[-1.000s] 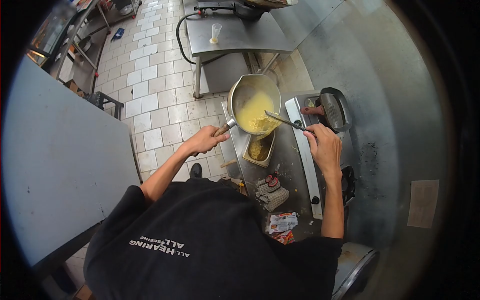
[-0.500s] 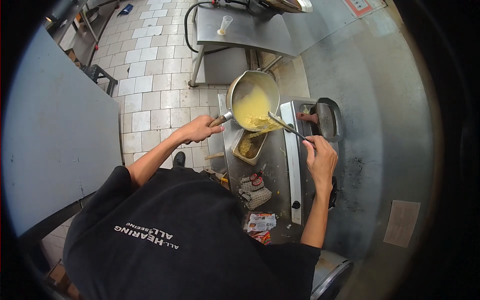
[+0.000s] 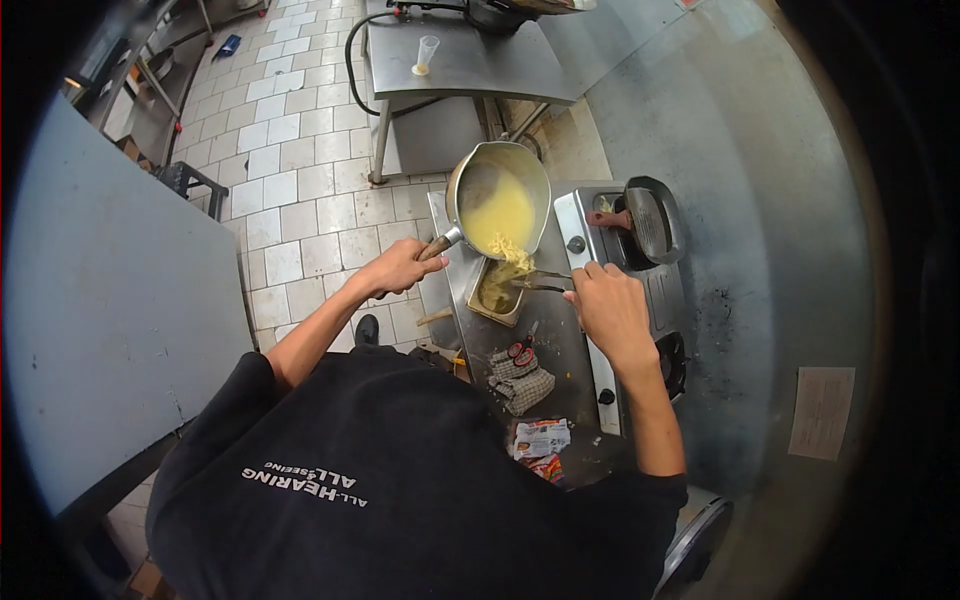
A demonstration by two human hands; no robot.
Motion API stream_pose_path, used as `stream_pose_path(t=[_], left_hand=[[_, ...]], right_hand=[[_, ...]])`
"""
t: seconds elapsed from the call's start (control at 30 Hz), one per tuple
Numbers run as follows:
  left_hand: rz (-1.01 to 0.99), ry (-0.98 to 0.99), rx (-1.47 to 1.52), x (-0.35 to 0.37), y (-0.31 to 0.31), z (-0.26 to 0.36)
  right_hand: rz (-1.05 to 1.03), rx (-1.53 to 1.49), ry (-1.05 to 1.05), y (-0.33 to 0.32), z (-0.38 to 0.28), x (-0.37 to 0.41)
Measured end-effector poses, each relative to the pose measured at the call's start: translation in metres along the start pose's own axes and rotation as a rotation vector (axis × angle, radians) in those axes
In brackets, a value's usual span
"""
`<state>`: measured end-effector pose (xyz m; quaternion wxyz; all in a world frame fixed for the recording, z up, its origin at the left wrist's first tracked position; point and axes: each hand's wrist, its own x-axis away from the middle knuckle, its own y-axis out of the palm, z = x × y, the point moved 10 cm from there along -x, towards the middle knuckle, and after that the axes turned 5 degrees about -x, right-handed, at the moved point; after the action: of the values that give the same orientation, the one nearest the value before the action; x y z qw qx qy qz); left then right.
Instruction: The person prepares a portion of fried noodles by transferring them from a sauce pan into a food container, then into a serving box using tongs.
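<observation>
My left hand (image 3: 398,267) is wrapped round the wooden handle of a metal saucepan (image 3: 459,182). The saucepan is tilted over a rectangular metal container (image 3: 500,318), and yellowish cloudy liquid shows inside it. Noodles (image 3: 511,252) hang over its lower rim towards the container. In my right hand (image 3: 610,312) is a pair of metal tongs (image 3: 548,284), with the tips at the noodles just above the container. Whether the tips pinch any noodles is hard to make out. The container's contents are partly hidden by noodles and tongs.
Right of the container stands a gas stove (image 3: 600,365) bearing a grill pan (image 3: 655,225). Below lie red-handled scissors (image 3: 522,353), a checked cloth (image 3: 522,385) and torn food packets (image 3: 541,440). A steel table (image 3: 480,65) with a clear plastic cup (image 3: 427,55) stands beyond.
My right hand and the tongs have moved down and left, bringing the tips lower over the container. The noodles now bunch at the saucepan's rim. The camera view has shifted slightly.
</observation>
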<state>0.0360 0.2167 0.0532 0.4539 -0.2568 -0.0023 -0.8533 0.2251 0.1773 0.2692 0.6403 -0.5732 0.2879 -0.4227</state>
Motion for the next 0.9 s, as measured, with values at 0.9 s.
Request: stream_pose_path(t=[0.9], left_hand=[[-0.008, 0.055, -0.086, -0.001, -0.001, -0.004]], right_hand=[[-0.314, -0.338, 0.188, -0.001, 0.061, -0.031]])
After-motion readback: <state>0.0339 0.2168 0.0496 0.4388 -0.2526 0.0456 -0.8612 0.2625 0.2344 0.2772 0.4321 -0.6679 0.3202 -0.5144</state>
